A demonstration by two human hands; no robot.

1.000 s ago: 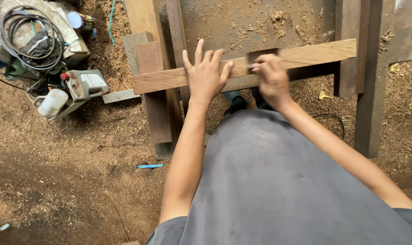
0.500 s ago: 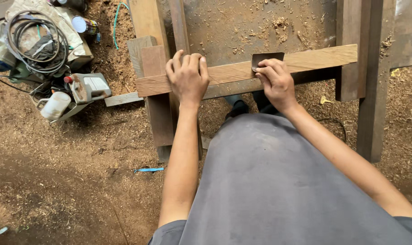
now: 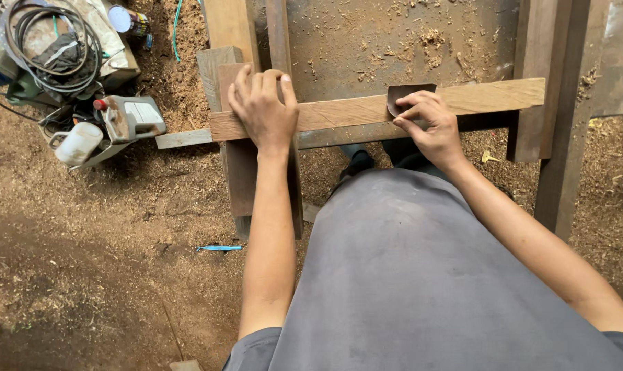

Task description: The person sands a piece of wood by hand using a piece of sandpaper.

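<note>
A long light wooden board lies across a rough timber frame in front of me. My left hand rests flat on the board's left end, fingers together, pressing it down. My right hand grips a small dark curved piece, like a sanding sheet or scraper, held against the board's middle top face. A darker plank runs just beneath the board's near edge. My grey shirt fills the lower part of the view.
Upright dark posts stand at the right. On the sawdust floor at the left lie a power tool, coiled cables, a white jug and a can. A blue pencil lies near the frame.
My left hand went from splayed and raised above the board to flat on its left end. My right hand stays at the dark piece on the board's middle.
</note>
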